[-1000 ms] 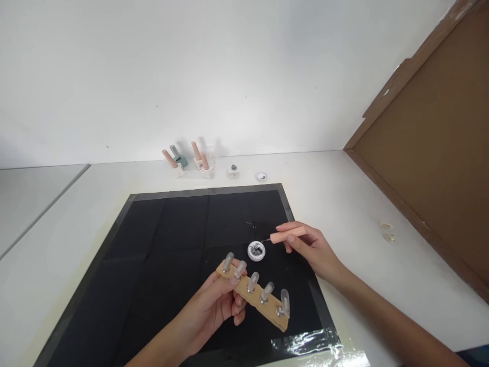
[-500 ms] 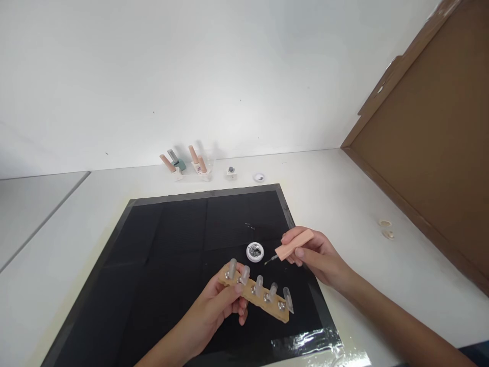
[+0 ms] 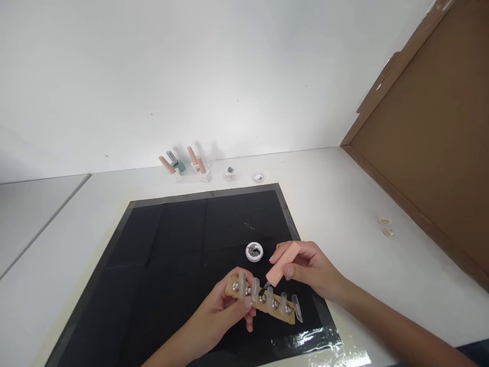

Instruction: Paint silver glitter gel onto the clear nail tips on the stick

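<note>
Left fingers (image 3: 244,302) grip nail strip (image 3: 261,299); right fingers (image 3: 288,271) pinch brush (image 3: 278,269), tip on strip.

- Bright, even light fills the scene; the white wall (image 3: 191,76) is nearly washed out, with a soft bright patch just above the small bottles (image 3: 187,164) at its foot.
- Shadows are faint: the bottles throw pale grey smears up the wall behind them.
- Glare sits on the clear tape (image 3: 305,341) at the near right corner of the black mat (image 3: 164,255).
- The mat reads deep and flat, with only faint creases visible.
- Wide-angle bending bows the surface (image 3: 344,204) edges away from the mat.
- Detail is soft throughout; the bottles are slightly blurred.
</note>
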